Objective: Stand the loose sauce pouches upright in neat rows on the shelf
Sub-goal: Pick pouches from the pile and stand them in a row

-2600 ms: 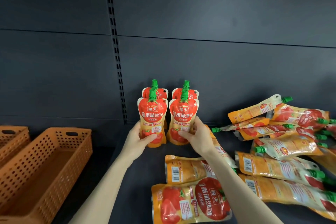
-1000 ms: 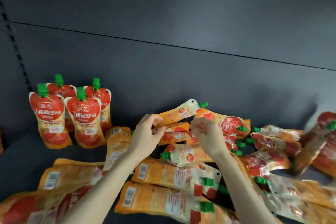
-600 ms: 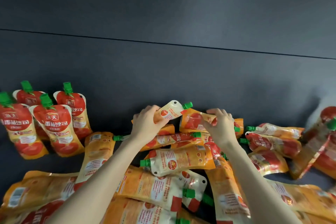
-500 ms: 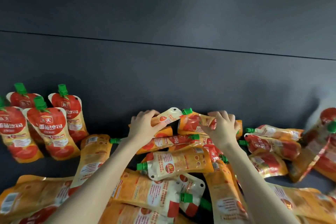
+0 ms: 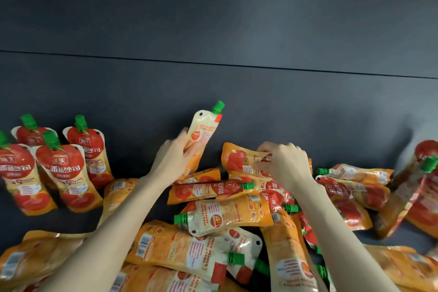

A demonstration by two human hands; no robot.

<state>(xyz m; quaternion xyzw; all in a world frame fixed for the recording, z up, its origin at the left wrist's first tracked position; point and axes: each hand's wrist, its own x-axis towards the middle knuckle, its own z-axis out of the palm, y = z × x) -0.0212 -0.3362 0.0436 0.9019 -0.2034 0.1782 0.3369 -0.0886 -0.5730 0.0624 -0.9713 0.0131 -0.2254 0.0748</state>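
Above the heap (image 5: 225,216), hands (image 5: 173,161) (image 5: 284,163) gripping two pouches (image 5: 202,133) (image 5: 239,161)

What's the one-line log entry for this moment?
left hand: holds tilted pouch | right hand: pinches lying pouch | standing pouches: four | pile: loose

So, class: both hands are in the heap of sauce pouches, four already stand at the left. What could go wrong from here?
1. The left hand holds a pale, green-capped plastic pouch with its back panel showing; it might get stood backwards, unlike the four standing red-and-orange pouches.
2. The right hand grips an orange tomato-print pouch lying atop the heap of loose pouches; pulling it could drag neighbours askew or off the dark shelf.
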